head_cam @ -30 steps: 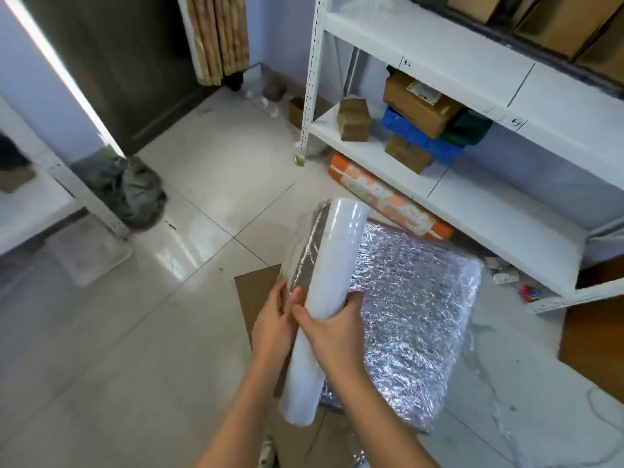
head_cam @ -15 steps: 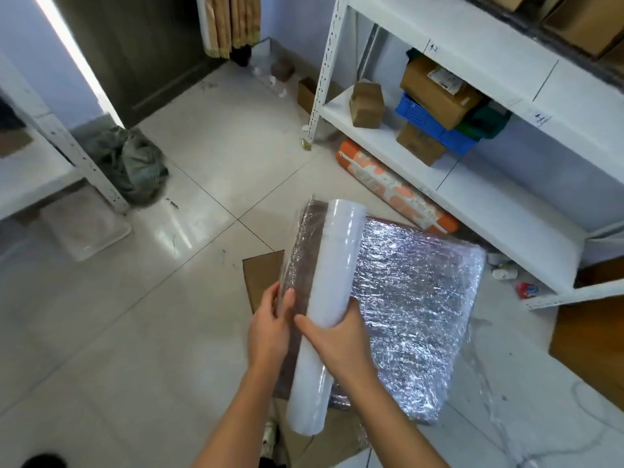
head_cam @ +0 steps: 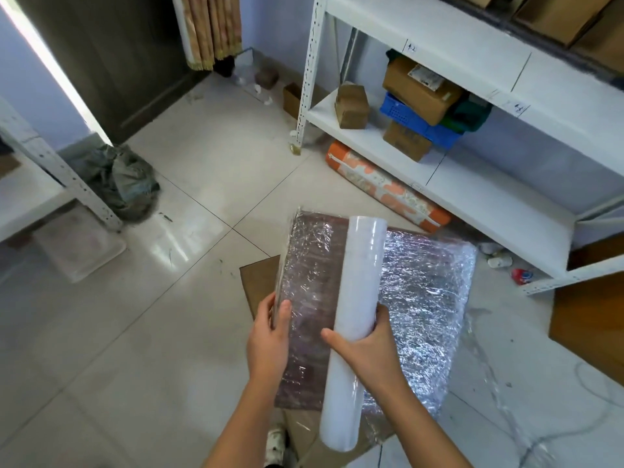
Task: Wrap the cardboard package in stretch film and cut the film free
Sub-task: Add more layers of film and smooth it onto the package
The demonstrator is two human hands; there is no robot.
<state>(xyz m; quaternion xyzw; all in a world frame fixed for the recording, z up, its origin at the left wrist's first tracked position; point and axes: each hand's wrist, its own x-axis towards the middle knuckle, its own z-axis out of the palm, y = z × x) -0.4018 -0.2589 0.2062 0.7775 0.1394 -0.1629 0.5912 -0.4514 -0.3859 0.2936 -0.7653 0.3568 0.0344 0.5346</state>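
A flat cardboard package [head_cam: 425, 298], covered in shiny crinkled stretch film, is held above the floor in front of me. My left hand [head_cam: 270, 336] grips its left edge, thumb on the upper face. My right hand [head_cam: 366, 346] grips a long white roll of stretch film [head_cam: 354, 319] that lies lengthwise across the package's upper face. A stretch of film runs from the roll over the brownish left part of the package.
A flat brown cardboard sheet [head_cam: 258, 282] lies on the tiled floor under the package. A white metal shelf [head_cam: 472, 184] with boxes stands to the right, an orange patterned roll [head_cam: 381, 187] at its foot. A grey bag [head_cam: 125, 180] sits at the left.
My right hand has moved the roll to the right across the package, leaving more film over the left part. My left hand stays on the left edge.
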